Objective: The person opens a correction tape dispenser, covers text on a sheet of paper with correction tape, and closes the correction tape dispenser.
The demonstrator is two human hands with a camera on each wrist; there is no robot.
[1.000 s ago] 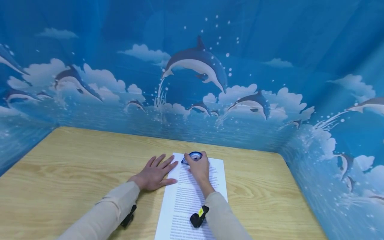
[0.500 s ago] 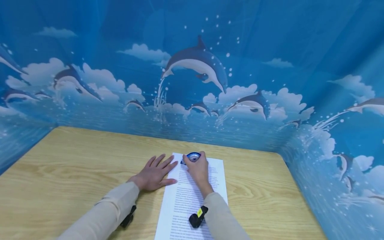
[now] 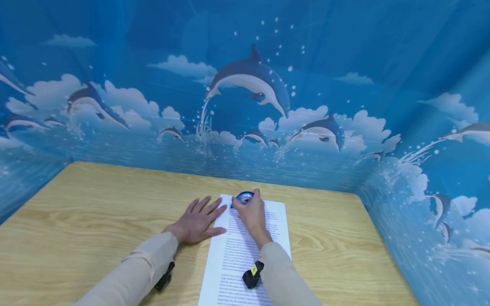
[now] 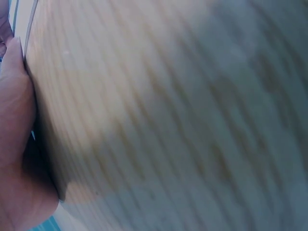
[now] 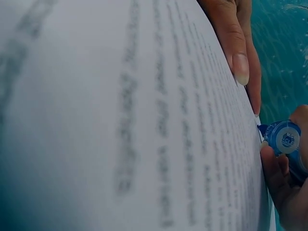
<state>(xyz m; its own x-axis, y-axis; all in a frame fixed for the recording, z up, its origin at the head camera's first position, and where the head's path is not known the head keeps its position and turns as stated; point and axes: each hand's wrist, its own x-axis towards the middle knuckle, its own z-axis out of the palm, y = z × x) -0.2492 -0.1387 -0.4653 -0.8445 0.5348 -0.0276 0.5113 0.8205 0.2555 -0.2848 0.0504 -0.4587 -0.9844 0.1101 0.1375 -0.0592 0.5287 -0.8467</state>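
Observation:
A sheet of white paper (image 3: 226,263) with printed lines of text lies on the table. My left hand (image 3: 197,222) lies flat with its fingers spread, the fingertips reaching over the paper's left edge. At the sheet's upper end, my right hand (image 3: 252,214) pinches a blue correction tape (image 3: 245,196) between thumb and fingers. The right wrist view shows the correction tape (image 5: 287,139) from the side, its dark blue tip right at the paper's surface. Straight fingers of the left hand (image 5: 235,45) press beside it. Part of the correction tape is hidden behind the right hand.
The wood-grain table (image 3: 115,204) extends to both sides of the sheet. A blue curtain (image 3: 183,97) printed with dolphins and clouds stands along its back and sides. Black wrist cameras, such as the right one (image 3: 251,278), hang under both sleeves.
My right hand has slid slightly to the left with the correction tape, along the top of the printed text. The left hand and the paper have stayed in place.

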